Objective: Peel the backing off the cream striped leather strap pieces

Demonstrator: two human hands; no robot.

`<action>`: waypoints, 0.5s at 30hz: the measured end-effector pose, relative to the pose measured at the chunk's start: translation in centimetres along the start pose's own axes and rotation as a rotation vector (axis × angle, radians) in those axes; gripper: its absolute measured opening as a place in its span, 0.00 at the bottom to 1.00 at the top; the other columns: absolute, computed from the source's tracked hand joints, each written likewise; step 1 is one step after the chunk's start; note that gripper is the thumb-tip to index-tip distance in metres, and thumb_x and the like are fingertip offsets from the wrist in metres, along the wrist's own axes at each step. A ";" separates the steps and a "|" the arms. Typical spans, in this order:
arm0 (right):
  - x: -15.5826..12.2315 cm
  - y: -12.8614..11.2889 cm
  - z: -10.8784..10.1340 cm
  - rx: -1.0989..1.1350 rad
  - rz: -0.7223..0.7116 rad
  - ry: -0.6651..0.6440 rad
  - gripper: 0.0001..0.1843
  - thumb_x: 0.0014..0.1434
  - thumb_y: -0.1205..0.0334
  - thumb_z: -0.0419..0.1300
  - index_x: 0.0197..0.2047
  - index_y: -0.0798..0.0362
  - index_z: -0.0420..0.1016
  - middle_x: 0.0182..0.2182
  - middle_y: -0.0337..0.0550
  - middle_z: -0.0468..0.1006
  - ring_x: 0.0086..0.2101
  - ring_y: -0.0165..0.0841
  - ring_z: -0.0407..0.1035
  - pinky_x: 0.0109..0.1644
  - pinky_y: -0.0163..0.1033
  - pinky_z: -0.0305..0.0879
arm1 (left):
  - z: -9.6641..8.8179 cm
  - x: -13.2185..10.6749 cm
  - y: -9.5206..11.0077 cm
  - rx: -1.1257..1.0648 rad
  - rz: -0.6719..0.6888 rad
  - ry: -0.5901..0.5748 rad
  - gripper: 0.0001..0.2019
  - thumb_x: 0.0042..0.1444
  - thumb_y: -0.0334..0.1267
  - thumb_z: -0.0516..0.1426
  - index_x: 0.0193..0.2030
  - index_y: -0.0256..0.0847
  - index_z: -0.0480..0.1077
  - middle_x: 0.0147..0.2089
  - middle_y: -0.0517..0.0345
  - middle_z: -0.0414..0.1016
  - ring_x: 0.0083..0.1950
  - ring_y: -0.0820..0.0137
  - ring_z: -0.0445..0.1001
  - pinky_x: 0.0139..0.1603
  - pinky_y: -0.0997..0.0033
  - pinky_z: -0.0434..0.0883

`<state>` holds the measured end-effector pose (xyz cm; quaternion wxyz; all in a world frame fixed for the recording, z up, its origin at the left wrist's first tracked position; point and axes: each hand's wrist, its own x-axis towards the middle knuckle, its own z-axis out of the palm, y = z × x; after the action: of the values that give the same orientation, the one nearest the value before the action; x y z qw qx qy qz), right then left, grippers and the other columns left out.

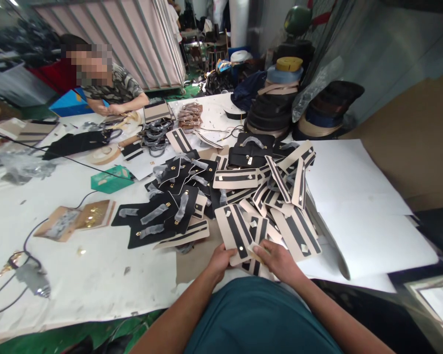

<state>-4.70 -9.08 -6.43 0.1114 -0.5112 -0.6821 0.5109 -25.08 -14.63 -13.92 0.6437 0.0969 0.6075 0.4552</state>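
At the near edge of the white table [96, 275] my left hand [221, 260] grips the lower edge of a beige flap piece [234, 231] with a black centre stripe and a small metal stud. My right hand [278, 260] is closed on the neighbouring beige striped piece [258, 236], fingers curled over its bottom edge. Both pieces lie at the front of a fanned heap of similar beige striped pieces [284, 191]. Left of it is a pile of black flap pieces [170, 206] with gold studs and plastic wrapping.
A person [110, 88] works at the far left of the table. A green box [110, 179], an open cardboard box of gold hardware [77, 219] and a cable [25, 246] lie at left. Rolls of tape and trim [280, 93] stand at the back. White sheets [354, 196] cover the right.
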 end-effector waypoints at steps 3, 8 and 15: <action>0.4 0.3 0.4 -0.051 -0.027 -0.030 0.24 0.70 0.43 0.52 0.27 0.50 0.64 0.23 0.32 0.66 0.28 0.31 0.66 0.34 0.35 0.57 | 0.7 -0.8 1.0 0.048 0.097 0.009 0.20 0.40 0.37 0.69 0.43 0.33 0.80 0.40 0.46 0.85 0.40 0.57 0.82 0.43 0.62 0.76; 0.9 0.3 0.8 -0.069 -0.035 -0.017 0.24 0.69 0.44 0.53 0.26 0.50 0.61 0.21 0.31 0.63 0.26 0.30 0.65 0.33 0.35 0.55 | 1.9 -2.4 2.6 0.144 0.250 -0.069 0.19 0.49 0.41 0.66 0.47 0.34 0.79 0.44 0.47 0.85 0.46 0.54 0.81 0.49 0.61 0.75; 1.2 -0.5 0.4 -0.084 -0.008 0.036 0.23 0.70 0.44 0.52 0.28 0.50 0.65 0.23 0.33 0.68 0.28 0.33 0.68 0.33 0.35 0.56 | 4.3 -4.3 5.4 0.226 0.334 -0.115 0.18 0.53 0.39 0.64 0.50 0.36 0.79 0.48 0.48 0.84 0.50 0.55 0.81 0.52 0.62 0.75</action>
<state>-5.79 -8.37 -6.66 0.1040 -0.5219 -0.7029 0.4719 -23.20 -12.77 -6.24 0.5780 0.2935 0.5925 0.4783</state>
